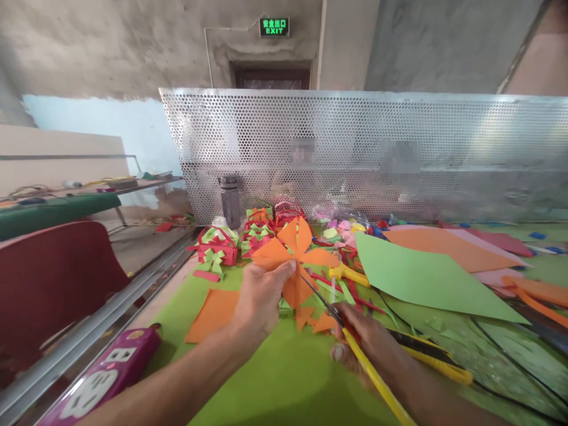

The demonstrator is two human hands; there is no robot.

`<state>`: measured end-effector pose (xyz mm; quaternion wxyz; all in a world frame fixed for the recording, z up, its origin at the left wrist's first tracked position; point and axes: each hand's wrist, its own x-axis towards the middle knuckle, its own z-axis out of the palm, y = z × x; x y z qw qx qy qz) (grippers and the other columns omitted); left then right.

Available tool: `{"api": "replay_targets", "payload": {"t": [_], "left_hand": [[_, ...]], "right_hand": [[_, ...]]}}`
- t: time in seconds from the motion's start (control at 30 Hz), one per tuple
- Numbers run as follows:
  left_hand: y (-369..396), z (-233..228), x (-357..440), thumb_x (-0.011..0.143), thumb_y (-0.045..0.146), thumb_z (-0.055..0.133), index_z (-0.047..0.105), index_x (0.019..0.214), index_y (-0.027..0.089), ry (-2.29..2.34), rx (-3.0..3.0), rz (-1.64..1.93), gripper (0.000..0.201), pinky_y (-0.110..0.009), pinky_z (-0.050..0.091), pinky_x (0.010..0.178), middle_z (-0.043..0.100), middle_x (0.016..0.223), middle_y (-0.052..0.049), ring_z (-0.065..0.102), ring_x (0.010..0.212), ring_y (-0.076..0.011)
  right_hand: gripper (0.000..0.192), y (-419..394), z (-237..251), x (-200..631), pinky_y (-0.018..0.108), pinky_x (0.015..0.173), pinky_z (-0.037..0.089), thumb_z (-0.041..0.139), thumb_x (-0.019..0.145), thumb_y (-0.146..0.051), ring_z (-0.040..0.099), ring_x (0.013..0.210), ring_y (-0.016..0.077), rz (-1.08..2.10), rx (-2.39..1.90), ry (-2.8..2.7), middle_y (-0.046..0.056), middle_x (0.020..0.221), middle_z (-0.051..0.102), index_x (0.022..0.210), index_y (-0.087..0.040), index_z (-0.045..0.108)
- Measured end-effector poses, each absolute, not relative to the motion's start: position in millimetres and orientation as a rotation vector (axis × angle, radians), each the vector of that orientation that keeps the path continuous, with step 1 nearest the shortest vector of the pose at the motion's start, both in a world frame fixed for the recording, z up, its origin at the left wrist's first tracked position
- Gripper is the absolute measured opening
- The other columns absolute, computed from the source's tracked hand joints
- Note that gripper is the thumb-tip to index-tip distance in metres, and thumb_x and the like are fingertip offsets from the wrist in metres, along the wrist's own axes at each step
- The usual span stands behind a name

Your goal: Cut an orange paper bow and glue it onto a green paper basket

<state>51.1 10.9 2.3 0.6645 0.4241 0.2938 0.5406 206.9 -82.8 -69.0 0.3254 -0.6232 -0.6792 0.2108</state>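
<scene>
An orange paper flower (296, 238) with several petals is pinched between the thumb and fingers of my left hand (261, 296). My right hand (361, 337) is closed around a pair of scissors (326, 302), its handles mostly hidden by the fingers. The dark blades point up and left, their tips at the flower's lower petal. A long yellow strip (377, 378) runs from the scissors past my right hand; I cannot tell whether it belongs to them. Orange paper scraps (305, 317) lie just below the flower. Left of my left wrist is an orange paper sheet (210, 313).
Red and green paper baskets (217, 251) stand at the back, near a grey bottle (229, 201). A yellow-handled tool (350, 274), a green sheet (435, 278) and a black-and-yellow tool (428, 355) lie right. A purple power strip (110, 373) sits left; a perforated metal screen (355, 130) stands behind.
</scene>
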Motion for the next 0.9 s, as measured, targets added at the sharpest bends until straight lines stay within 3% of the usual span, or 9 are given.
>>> {"api": "replay_targets", "payload": {"t": [0.3,0.57,0.9], "left_hand": [[13,1,50,0.049,0.025,0.082,0.073,0.072,0.009,0.658,0.94,1.238,0.029,-0.03,0.053,0.054,0.073,0.067,-0.009,0.067,0.055,-0.0221],[13,3,52,0.048,0.021,0.083,0.073,0.071,0.011,0.645,0.898,1.267,0.027,-0.026,0.054,0.057,0.074,0.07,-0.007,0.069,0.062,-0.0204],[11,3,54,0.049,0.021,0.083,0.072,0.067,0.01,0.628,0.867,1.259,0.024,-0.027,0.054,0.057,0.074,0.069,-0.009,0.069,0.065,-0.0223]], "right_hand": [[0.034,-85,-63,205,0.027,0.053,0.032,0.057,0.078,-0.048,0.042,0.057,0.0146,0.603,-1.619,-1.788,-0.003,0.069,0.049,0.097,-0.021,0.05],[0.019,-83,-70,206,0.027,0.055,0.037,0.062,0.078,-0.032,0.047,0.058,0.0138,0.583,-1.673,-1.741,-0.001,0.073,0.056,0.09,-0.022,0.052],[0.036,-87,-58,206,0.025,0.053,0.037,0.051,0.085,-0.057,0.047,0.058,0.0126,0.713,-1.517,-1.709,0.0,0.075,0.054,0.085,-0.022,0.049]]}}
